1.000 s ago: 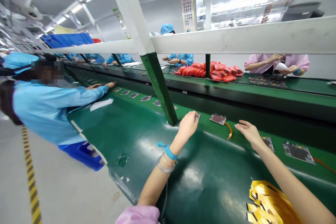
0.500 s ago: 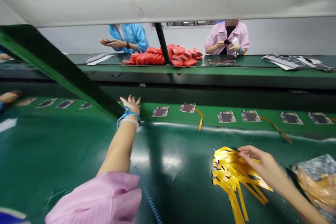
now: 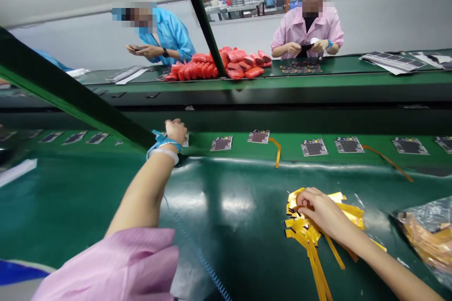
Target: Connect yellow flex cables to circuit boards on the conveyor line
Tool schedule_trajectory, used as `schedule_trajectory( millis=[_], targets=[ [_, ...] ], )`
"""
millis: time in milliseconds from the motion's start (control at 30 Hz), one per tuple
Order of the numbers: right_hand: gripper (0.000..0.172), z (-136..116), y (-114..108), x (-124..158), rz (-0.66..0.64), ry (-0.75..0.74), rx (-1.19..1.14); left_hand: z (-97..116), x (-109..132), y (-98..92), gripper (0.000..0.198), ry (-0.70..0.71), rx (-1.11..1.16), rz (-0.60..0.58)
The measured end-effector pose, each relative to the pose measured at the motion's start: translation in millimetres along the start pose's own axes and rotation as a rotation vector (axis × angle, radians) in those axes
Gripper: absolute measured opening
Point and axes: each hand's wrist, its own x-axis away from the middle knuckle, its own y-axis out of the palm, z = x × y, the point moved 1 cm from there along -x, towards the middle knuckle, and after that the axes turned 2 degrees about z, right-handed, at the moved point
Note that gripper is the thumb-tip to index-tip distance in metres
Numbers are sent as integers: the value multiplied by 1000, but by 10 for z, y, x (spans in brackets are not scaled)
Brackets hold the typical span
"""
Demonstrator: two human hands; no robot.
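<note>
My left hand point(image 3: 175, 130) reaches out to the green belt beside the slanted post, its fingers curled over a circuit board point(image 3: 186, 140) whose right edge shows past the hand. A blue wrist strap and a white band sit on that wrist. Low on the right, my right hand point(image 3: 319, 209) pinches a yellow flex cable point(image 3: 295, 196) at the upper left of a loose pile of such cables point(image 3: 310, 240). The fingertips are partly hidden among the strips.
More circuit boards point(image 3: 221, 143) lie along the belt, some with an orange cable point(image 3: 278, 153) attached. A green post point(image 3: 77, 89) slants across the left. A plastic bag point(image 3: 429, 235) of cables lies at right. Across the line, two people work by red packets point(image 3: 243, 63).
My left hand's spread fingers have curled down over a board. My right hand has moved left across the cable pile and its fingers have closed. The view has shifted slightly.
</note>
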Motion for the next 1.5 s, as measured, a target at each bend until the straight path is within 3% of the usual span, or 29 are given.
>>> schedule_trajectory(
  millis=[133,200,267,367,400,467,567,700,900,967,1067,1133,1200,1267,1500],
  targets=[
    [16,-81,-35,54,-6,-45,-66,268,7,-386,33,2,56,26],
    [17,-136,-103,146,39,-39,-233,552,156,-541,33,45,129,66],
    [16,-189,-195,266,179,-28,-497,950,457,-590,37,126,233,104],
    [18,-258,-313,435,469,-59,-725,1669,1157,-436,36,304,429,120],
    [21,-274,-331,476,528,-66,-712,1903,1424,-350,32,397,635,94],
    [27,-286,-323,529,539,-43,-585,2293,1921,-174,25,487,935,-52],
    [24,-231,-244,581,484,49,-408,2625,2417,-12,22,505,1051,-158],
    [28,-127,-169,659,501,116,-422,2728,2589,24,21,541,1009,-209],
    [20,-153,-139,728,536,-7,-299,2712,2587,21,13,531,1018,-288],
    [15,-195,-116,759,527,-104,-241,2707,2539,25,14,468,1169,-384],
    [12,-247,-118,809,514,-160,-291,2704,2398,44,36,406,1458,-647],
    [29,-253,-149,826,469,-91,-494,2697,2297,70,47,358,1570,-839],
    [35,-241,-180,821,352,18,-695,2679,2222,101,46,272,1576,-928],
    [32,-221,-198,801,255,124,-768,2653,2185,121,42,245,1527,-913],
    [35,-251,-189,755,73,273,-741,2561,2190,66,24,415,1357,-811]
  ],
)
